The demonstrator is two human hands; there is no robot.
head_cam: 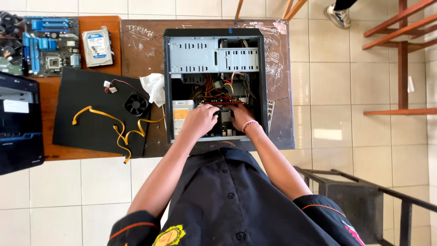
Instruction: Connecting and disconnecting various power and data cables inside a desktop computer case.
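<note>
At the centre of the frame an open black metal computer case [214, 86] lies on its side on the scratched brown wooden worktop [141, 50]; both hands are down inside its lower half; the left hand [200, 120] rests curled over the board beside a pale boxy power supply [181, 116], its grip loosely closed, though I cannot tell whether it holds anything; the right hand [240, 116], with a pale wristband, presses fingers-down close beside it, and its grip is likewise hidden; a tangle of red, yellow and black wires [223, 89] sits just above the hands; to the left lie a small black fan [135, 104], a yellow flat cable [119, 130] and a white crumpled cloth [154, 87]; at upper left, a blue-slotted bare circuit board [50, 45] and a silver hard drive [97, 46]; judging by the loose parts outside, the work inside the case looks well short of finished
</note>
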